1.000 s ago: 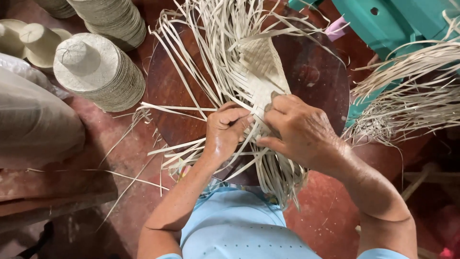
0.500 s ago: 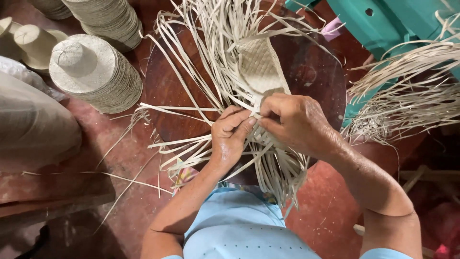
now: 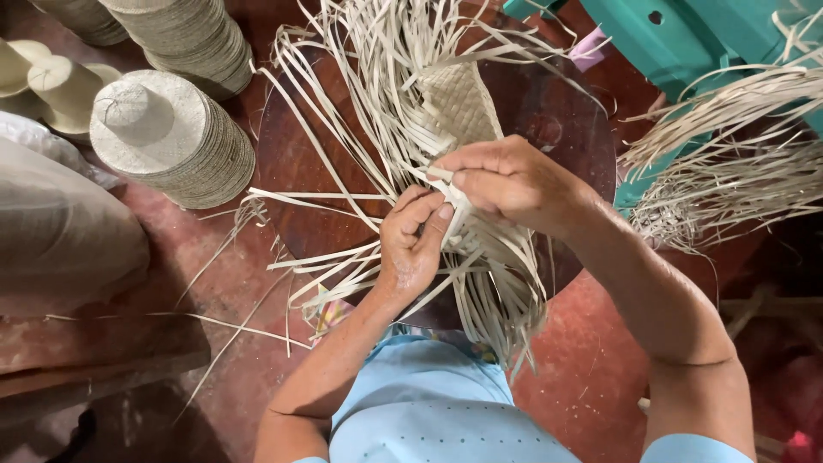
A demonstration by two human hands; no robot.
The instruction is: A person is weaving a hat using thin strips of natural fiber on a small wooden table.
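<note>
pinching pale straw strips [image 3: 480, 257], right hand [image 3: 514, 182] apparently raised, left hand [image 3: 413, 240] still gripping.

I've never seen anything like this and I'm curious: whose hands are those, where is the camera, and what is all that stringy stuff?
The camera sits on a person's head and looks straight down, so you see that person's own two arms and light blue top from above. The left hand and the right hand meet in the middle and pinch pale flat straw strips. At the top of the bundle the strips are already crossed into a small woven patch. The work rests on a round dark wooden board. On the reddish floor to the left stands a stack of finished straw hats, with more stacks behind it. To the right lies another bundle of loose straw beside a turquoise piece of furniture.
</note>
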